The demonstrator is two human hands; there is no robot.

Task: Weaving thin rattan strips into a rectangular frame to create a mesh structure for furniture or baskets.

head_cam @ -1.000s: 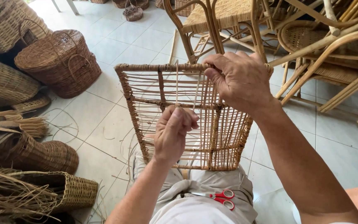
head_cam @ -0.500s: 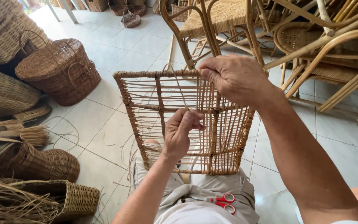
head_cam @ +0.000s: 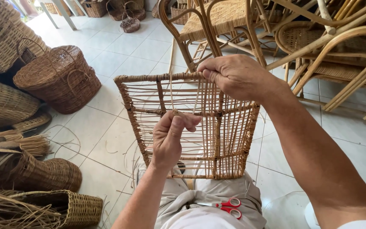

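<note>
A half-woven rattan frame [head_cam: 187, 127] stands upright on my lap, my right hand [head_cam: 238, 76] gripping its top rail, my left hand [head_cam: 172, 133] pinching a thin strand [head_cam: 171, 91].

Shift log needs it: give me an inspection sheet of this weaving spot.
Surface: white tiled floor, loose strands scattered.
Job's things: rattan frame upright on the lap, partly woven; thin strand through it.
Clutter: red-handled scissors on the lap; strand bundles.
Grippers: left hand pinches the strand; right hand grips the frame's top rail.
Cables: nothing seen.
Surroundings: wicker baskets left, rattan chairs behind.
</note>
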